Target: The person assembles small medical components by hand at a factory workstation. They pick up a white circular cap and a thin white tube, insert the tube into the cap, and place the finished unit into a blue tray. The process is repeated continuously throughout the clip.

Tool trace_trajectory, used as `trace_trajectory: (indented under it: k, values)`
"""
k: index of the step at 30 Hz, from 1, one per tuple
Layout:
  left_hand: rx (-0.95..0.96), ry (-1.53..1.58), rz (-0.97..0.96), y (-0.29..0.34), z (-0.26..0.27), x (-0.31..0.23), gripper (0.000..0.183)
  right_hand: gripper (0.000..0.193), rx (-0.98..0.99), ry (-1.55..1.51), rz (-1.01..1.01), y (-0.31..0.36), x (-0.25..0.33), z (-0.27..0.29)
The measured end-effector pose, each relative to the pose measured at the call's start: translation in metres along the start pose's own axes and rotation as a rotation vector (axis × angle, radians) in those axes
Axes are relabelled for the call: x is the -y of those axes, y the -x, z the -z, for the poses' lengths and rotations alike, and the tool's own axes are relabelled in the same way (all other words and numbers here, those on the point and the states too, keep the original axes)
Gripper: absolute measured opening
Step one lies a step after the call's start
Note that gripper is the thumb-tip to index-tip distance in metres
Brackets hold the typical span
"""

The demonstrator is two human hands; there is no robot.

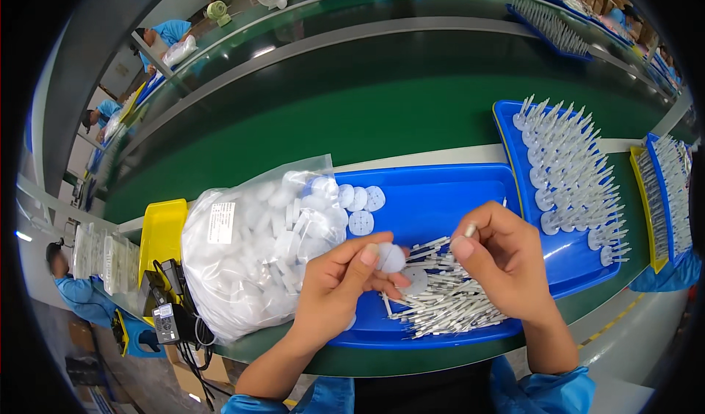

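My left hand (334,285) pinches a white round plastic disc (391,258) between thumb and fingers, above the blue tray (448,186). Held between the thumb and forefinger of my right hand (514,263) is a thin white rod (471,230), its tip pointing toward the disc but apart from it. Below both hands lies a heap of loose white rods (455,307) in the tray. Another perforated disc (416,280) rests against the heap, close to my left fingertips. Several more discs (361,223) lie at the tray's left end, beside the bag.
A clear plastic bag of discs (253,282) stands at the left, partly over the tray. Farther left are a yellow tray (163,230) and a black device with cables (167,324). At the right, a second blue tray (507,120) carries rows of discs with upright rods.
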State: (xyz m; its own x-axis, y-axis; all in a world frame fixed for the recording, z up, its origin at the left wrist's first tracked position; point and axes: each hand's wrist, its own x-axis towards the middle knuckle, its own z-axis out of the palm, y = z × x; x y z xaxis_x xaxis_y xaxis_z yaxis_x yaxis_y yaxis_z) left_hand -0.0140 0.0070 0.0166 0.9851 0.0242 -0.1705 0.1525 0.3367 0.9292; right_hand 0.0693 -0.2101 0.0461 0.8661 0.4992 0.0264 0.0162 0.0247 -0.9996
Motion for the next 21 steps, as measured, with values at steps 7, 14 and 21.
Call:
trace_trajectory:
  k: [7,14,21]
  values:
    - [0.012,0.011,-0.021,-0.003,0.0,0.009,0.025,0.01,0.027,0.219,0.284,0.001,-0.03,-0.009]
    - [0.023,0.152,-0.11,-0.005,0.003,0.016,0.016,0.01,0.001,0.434,0.296,0.004,-0.019,-0.019]
    - [0.035,-0.015,-0.231,-0.006,0.011,0.018,0.016,0.014,0.077,0.496,0.354,0.004,-0.025,-0.014]
